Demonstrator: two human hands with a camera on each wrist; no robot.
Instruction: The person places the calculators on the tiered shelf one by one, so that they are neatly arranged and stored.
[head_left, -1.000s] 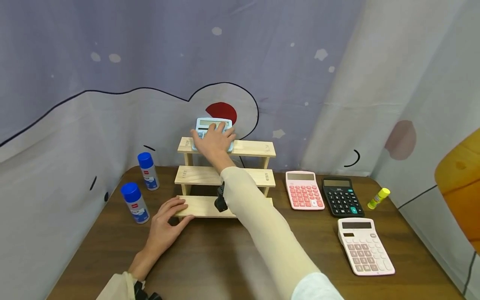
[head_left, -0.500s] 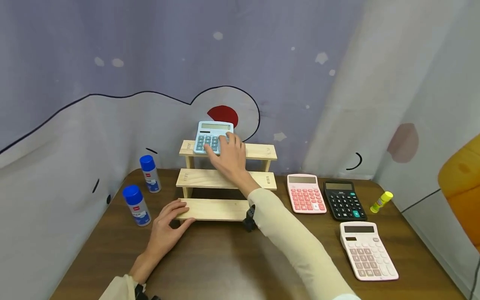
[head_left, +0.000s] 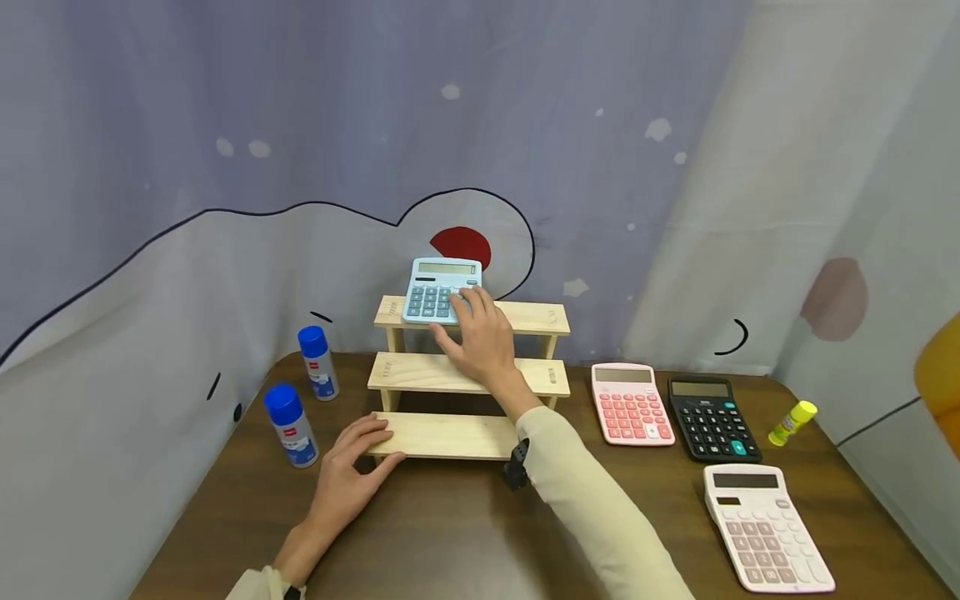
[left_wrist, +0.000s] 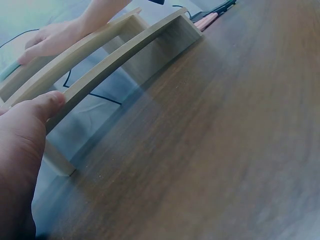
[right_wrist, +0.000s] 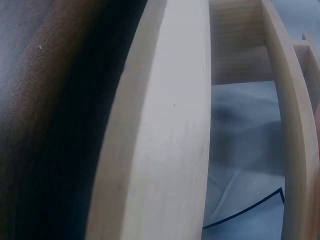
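Note:
A three-tier wooden stand [head_left: 444, 373] is on the table, and a light blue calculator [head_left: 431, 287] rests tilted back on the left part of its top shelf. My right hand [head_left: 480, 342] reaches up to the calculator's lower right corner, fingertips over its right keys, thumb stretched along its lower edge. My left hand [head_left: 348, 471] holds the left end of the bottom shelf [head_left: 450, 435], fingers on top and thumb at the front edge. In the left wrist view the thumb [left_wrist: 50, 102] presses that edge. The right wrist view shows only the stand's boards, not the hand.
Right of the stand lie a pink calculator [head_left: 632, 404], a black calculator [head_left: 712, 418] and a white calculator [head_left: 768, 529]. A yellow glue stick [head_left: 792, 422] lies beyond them. Two blue-capped spray cans [head_left: 292, 427] stand at left. A patterned curtain [head_left: 300, 108] hangs close behind.
My right hand has drawn back from the calculator's face to its lower right corner, uncovering the screen and keys. The calculator and my left hand keep their places on the stand.

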